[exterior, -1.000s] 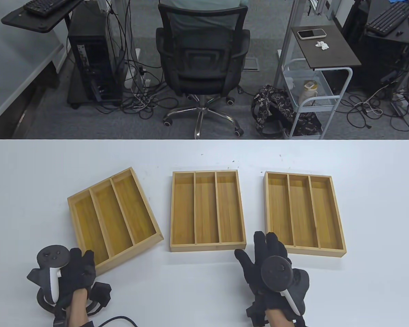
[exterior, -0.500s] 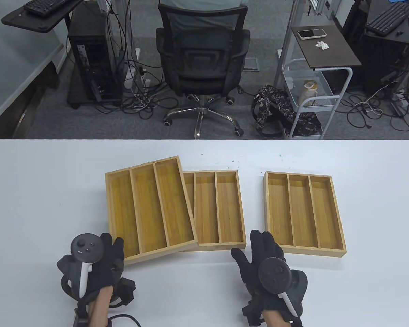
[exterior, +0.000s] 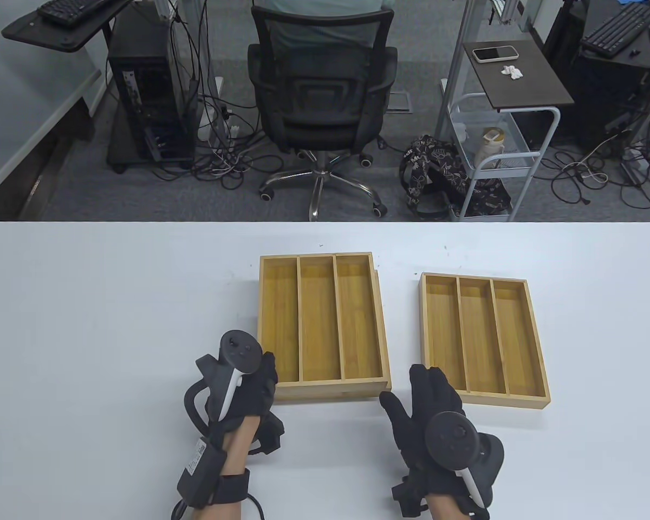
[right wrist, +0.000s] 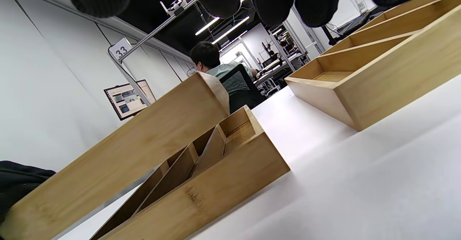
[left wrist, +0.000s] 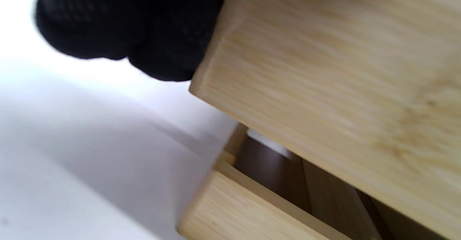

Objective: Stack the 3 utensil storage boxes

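Three bamboo three-slot boxes are in view. My left hand (exterior: 252, 379) grips the near left corner of one box (exterior: 319, 317) and holds it tilted just above the middle box (exterior: 357, 391), whose front wall shows beneath. The left wrist view shows the held box (left wrist: 324, 71) above the middle box (left wrist: 252, 211) with a gap between them. The right wrist view shows the same pair, the held box (right wrist: 119, 161) over the middle box (right wrist: 216, 186). The third box (exterior: 482, 338) lies flat at the right and also shows in the right wrist view (right wrist: 378, 67). My right hand (exterior: 425, 406) is spread open on the table between the boxes, touching neither.
The white table (exterior: 86, 325) stretches bare to the left and front. Beyond its far edge stand an office chair (exterior: 322, 108), a computer tower (exterior: 146, 108) and a wire cart (exterior: 498, 141).
My left hand has carried its box from the table's left side rightward, straightened it and brought it over the middle box. My right hand has stayed nearly still.
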The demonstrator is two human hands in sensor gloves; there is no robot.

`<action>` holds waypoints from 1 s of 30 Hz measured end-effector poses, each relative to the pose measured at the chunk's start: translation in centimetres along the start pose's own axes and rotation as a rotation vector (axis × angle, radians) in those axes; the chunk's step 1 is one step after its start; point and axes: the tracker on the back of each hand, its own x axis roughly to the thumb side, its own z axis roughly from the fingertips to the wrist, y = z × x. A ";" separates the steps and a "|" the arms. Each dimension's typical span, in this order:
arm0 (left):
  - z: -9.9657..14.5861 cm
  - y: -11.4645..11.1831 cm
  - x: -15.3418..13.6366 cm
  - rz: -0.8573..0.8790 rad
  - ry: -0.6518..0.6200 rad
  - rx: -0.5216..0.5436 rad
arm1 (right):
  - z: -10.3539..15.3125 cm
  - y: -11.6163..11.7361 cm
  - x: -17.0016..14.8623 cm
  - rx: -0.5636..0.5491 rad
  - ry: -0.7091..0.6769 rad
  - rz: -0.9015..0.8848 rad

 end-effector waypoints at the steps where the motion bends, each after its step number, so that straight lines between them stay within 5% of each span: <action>1: -0.3 -0.3 0.3 -0.016 -0.004 -0.010 | 0.0 0.1 -0.1 0.002 0.004 0.000; 20: -1.4 -2.1 0.4 -0.006 0.075 -0.065 | -0.1 0.3 -0.1 0.013 0.015 0.019; 30: 2.7 1.7 -2.0 0.064 -0.019 -0.088 | -0.1 0.6 0.2 0.023 -0.002 0.058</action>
